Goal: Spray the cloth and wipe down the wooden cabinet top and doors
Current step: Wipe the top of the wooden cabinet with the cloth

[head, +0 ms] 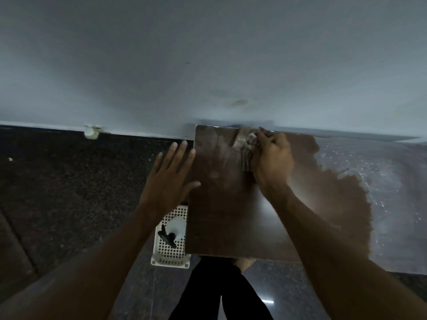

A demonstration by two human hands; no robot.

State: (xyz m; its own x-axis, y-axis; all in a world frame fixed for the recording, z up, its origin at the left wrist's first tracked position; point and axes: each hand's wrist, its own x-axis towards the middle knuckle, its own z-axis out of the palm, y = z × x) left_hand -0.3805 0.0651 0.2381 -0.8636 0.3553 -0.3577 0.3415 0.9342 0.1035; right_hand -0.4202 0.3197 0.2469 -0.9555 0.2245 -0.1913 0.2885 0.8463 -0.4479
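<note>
One cloth (248,145), gripped in the curled right hand (272,159), lies on the one cabinet (226,204), the left hand (168,179) spread flat at its edge, beside one basket (170,254) holding one bottle (176,227).

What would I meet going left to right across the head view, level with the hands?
left hand → cloth → right hand → grey speckled patch

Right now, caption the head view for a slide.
Right hand grips cloth on the cabinet top; left hand spread open at its edge.
</note>
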